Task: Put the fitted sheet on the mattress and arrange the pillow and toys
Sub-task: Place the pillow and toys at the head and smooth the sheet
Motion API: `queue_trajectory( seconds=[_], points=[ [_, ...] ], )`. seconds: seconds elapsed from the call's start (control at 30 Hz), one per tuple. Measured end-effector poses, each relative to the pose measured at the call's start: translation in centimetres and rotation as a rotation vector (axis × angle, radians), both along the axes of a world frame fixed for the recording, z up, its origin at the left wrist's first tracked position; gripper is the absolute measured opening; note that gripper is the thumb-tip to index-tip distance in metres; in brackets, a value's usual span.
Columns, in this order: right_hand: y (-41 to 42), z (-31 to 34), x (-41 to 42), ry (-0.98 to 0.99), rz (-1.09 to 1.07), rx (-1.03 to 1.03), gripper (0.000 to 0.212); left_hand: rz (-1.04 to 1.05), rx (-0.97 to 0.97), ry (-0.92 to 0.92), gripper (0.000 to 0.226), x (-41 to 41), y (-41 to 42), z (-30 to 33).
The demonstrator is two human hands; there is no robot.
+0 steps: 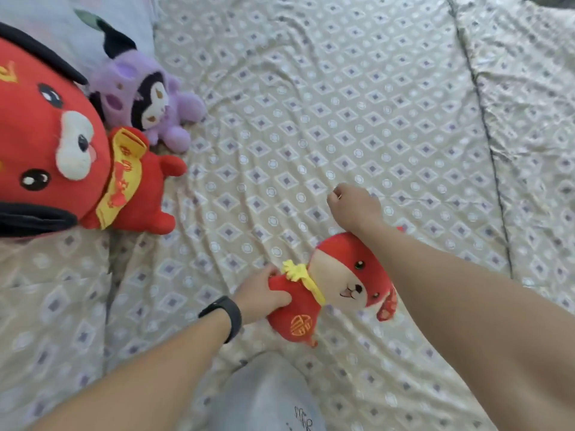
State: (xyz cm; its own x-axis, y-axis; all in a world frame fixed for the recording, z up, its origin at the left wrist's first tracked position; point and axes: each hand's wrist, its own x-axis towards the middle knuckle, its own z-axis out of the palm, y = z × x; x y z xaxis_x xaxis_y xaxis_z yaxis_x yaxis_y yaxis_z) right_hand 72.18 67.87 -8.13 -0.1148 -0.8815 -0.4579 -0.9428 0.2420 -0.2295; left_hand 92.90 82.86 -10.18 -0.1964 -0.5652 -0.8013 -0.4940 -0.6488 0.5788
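Note:
A small red plush dog with a yellow bow lies on the patterned fitted sheet near the bed's front. My left hand, with a black band on its wrist, grips the dog's red body. Just beyond the dog's head, my right hand hovers over the sheet with its fingers curled; nothing shows in it. A large red plush lies at the left. A purple plush sits behind it. The sheet is wrinkled across the middle.
A pale pillow lies at the top left behind the toys. Bedding in the same pattern runs along the right side, past a dark seam. My knee in grey fabric rests at the bottom centre.

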Motion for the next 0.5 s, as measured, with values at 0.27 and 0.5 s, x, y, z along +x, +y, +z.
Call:
queue_trajectory(
  seconds=[0.27, 0.5],
  points=[
    [-6.3, 6.0, 16.5, -0.755, -0.188, 0.103, 0.047, 0.663, -0.094, 0.02, 0.036, 13.5, -4.5, 0.5],
    [-6.6, 3.7, 25.7, -1.173, -0.184, 0.342, 0.046, 0.609, -0.355, -0.245, 0.032, 14.9, -9.0, -1.5]
  ],
)
